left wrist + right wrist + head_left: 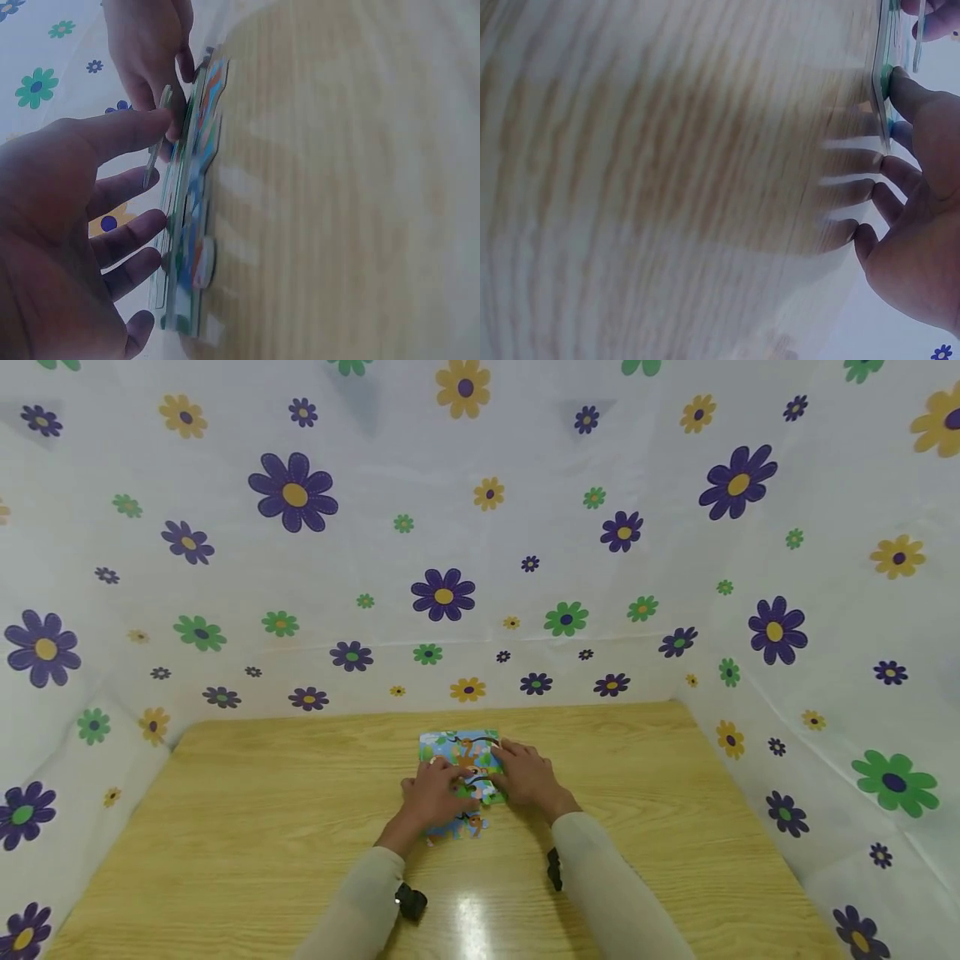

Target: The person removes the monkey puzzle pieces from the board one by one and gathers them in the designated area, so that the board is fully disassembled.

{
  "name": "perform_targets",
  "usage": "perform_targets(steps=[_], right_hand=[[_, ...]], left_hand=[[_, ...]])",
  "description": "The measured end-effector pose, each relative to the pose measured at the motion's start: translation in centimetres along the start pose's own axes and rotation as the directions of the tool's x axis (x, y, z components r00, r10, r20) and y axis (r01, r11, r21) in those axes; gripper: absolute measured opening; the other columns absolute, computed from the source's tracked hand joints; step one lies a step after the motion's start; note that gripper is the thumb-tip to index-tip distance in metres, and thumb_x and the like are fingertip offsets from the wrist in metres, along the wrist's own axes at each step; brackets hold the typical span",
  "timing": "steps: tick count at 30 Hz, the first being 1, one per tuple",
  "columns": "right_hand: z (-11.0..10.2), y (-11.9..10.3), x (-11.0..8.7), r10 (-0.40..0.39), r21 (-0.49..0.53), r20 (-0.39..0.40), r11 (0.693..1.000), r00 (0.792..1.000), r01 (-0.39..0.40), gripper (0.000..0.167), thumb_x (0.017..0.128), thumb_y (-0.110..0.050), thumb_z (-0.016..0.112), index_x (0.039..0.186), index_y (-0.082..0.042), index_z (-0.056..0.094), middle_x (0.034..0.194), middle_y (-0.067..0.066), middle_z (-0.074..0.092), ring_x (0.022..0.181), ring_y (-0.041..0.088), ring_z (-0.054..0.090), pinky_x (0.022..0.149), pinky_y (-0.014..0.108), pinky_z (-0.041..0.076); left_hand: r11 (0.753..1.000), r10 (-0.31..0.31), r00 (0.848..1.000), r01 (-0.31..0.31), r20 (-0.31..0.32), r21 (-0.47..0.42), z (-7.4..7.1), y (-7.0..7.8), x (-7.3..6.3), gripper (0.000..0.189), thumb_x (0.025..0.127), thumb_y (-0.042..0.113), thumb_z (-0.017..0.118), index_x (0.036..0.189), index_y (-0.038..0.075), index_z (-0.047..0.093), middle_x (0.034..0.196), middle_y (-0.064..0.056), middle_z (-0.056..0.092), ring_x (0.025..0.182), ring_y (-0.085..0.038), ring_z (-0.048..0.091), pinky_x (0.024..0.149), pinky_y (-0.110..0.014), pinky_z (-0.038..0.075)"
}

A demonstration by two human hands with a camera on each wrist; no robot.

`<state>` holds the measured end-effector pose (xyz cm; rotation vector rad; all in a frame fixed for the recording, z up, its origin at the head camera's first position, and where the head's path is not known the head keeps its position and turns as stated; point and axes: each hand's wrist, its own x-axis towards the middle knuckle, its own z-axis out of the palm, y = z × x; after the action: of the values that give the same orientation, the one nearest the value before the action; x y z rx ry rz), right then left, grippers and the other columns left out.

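A jigsaw puzzle board (442, 743) with a picture of brown monkeys among green leaves and blue sky lies on the table. My left hand (437, 795) is above its lower left part. Between thumb and index finger it pinches a thin puzzle piece (155, 146), held on edge just over the board; its other fingers spread loosely. At the board's right side rests my right hand (527, 774), its thumb on the board's surface and its fingertips along the edge and the table. Joined or loose puzzle pieces (472, 827) lie at the board's near side, partly hidden by the left hand.
The wooden table (285, 810) reaches around the board on all sides. White cloth walls (360, 560) printed with purple, green and yellow flowers stand behind it and at both sides. A black wrist camera (410, 902) sits by the left sleeve.
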<state>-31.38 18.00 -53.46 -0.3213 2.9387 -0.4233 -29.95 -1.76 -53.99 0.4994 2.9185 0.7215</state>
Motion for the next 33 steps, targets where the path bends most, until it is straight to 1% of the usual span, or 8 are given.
perform_targets(steps=[3, 6, 9, 13, 17, 22, 27, 33], right_hand=[[0.1, 0.1, 0.1, 0.002, -0.013, 0.011, 1.000, 1.000, -0.002, 0.055, 0.099, -0.043, 0.051, 0.148, -0.021, 0.040, 0.158, 0.005, 0.031, 0.141, 0.037, 0.034, 0.104, 0.063, 0.034], [0.0, 0.1, 0.3, 0.001, -0.022, 0.019, 1.000, 1.000, -0.001, 0.056, 0.099, -0.044, 0.051, 0.149, -0.022, 0.040, 0.158, 0.005, 0.030, 0.140, 0.037, 0.035, 0.104, 0.063, 0.034], [-0.2, 0.1, 0.3, 0.003, -0.020, 0.021, 1.000, 1.000, -0.003, 0.056, 0.099, -0.045, 0.051, 0.149, -0.022, 0.039, 0.158, 0.005, 0.030, 0.140, 0.038, 0.034, 0.104, 0.063, 0.033], [-0.4, 0.0, 0.4, 0.005, -0.009, 0.023, 1.000, 1.000, -0.005, 0.057, 0.099, -0.045, 0.050, 0.149, -0.022, 0.039, 0.158, 0.005, 0.030, 0.141, 0.037, 0.033, 0.105, 0.063, 0.032], [-0.3, 0.0, 0.5, 0.009, -0.004, 0.023, 1.000, 1.000, -0.009, 0.057, 0.098, -0.045, 0.051, 0.149, -0.022, 0.039, 0.158, 0.005, 0.030, 0.141, 0.037, 0.033, 0.105, 0.063, 0.032], [0.1, 0.2, 0.6, 0.020, -0.005, 0.018, 1.000, 1.000, -0.020, 0.057, 0.098, -0.046, 0.051, 0.149, -0.023, 0.038, 0.159, 0.004, 0.030, 0.142, 0.036, 0.032, 0.106, 0.063, 0.031], [0.2, 0.2, 0.6, 0.023, 0.002, 0.020, 1.000, 1.000, -0.023, 0.058, 0.098, -0.046, 0.051, 0.149, -0.024, 0.038, 0.159, 0.004, 0.029, 0.143, 0.036, 0.031, 0.107, 0.063, 0.031], [0.2, 0.1, 0.5, 0.027, -0.003, 0.030, 1.000, 0.999, -0.027, 0.058, 0.098, -0.046, 0.051, 0.150, -0.023, 0.037, 0.160, 0.003, 0.027, 0.143, 0.036, 0.030, 0.107, 0.063, 0.030]], left_hand=[[1.000, 0.018, 1.000, -0.018, -0.012, 0.001, 0.3, 0.1, -0.3, 0.050, 0.078, 0.056, 0.073, 0.122, 0.032, 0.066, 0.116, 0.001, 0.057, 0.103, -0.023, 0.048, 0.077, -0.052, 0.035], [0.999, 0.036, 0.999, -0.036, -0.020, -0.025, 0.4, 0.4, -0.6, 0.047, 0.078, 0.054, 0.074, 0.119, 0.032, 0.067, 0.119, 0.001, 0.057, 0.107, -0.025, 0.047, 0.079, -0.055, 0.033], [0.997, 0.047, 0.999, -0.047, -0.007, -0.055, 0.3, 0.8, -1.0, 0.047, 0.079, 0.052, 0.074, 0.120, 0.032, 0.068, 0.124, 0.000, 0.056, 0.113, -0.027, 0.045, 0.086, -0.060, 0.031], [0.996, 0.066, 0.998, -0.066, 0.003, -0.062, 0.4, 1.2, -1.4, 0.046, 0.078, 0.051, 0.075, 0.119, 0.031, 0.068, 0.123, 0.002, 0.055, 0.115, -0.027, 0.044, 0.089, -0.060, 0.029], [0.995, 0.097, 0.995, -0.097, 0.003, -0.039, 0.9, 1.4, -1.7, 0.045, 0.078, 0.051, 0.074, 0.117, 0.031, 0.068, 0.123, 0.004, 0.054, 0.114, -0.025, 0.044, 0.087, -0.058, 0.030], [0.990, 0.131, 0.991, -0.131, 0.013, -0.044, 1.4, 1.8, -2.2, 0.044, 0.078, 0.049, 0.075, 0.117, 0.031, 0.068, 0.125, 0.001, 0.051, 0.117, -0.027, 0.042, 0.087, -0.060, 0.029], [0.990, 0.140, 0.990, -0.139, 0.024, -0.039, 1.8, 2.1, -2.5, 0.044, 0.079, 0.047, 0.074, 0.119, 0.034, 0.066, 0.128, -0.002, 0.049, 0.120, -0.028, 0.039, 0.086, -0.061, 0.029], [0.989, 0.148, 0.988, -0.147, 0.033, -0.032, 1.6, 2.7, -3.0, 0.042, 0.080, 0.044, 0.076, 0.119, 0.031, 0.067, 0.128, -0.006, 0.047, 0.122, -0.031, 0.037, 0.084, -0.062, 0.030]])
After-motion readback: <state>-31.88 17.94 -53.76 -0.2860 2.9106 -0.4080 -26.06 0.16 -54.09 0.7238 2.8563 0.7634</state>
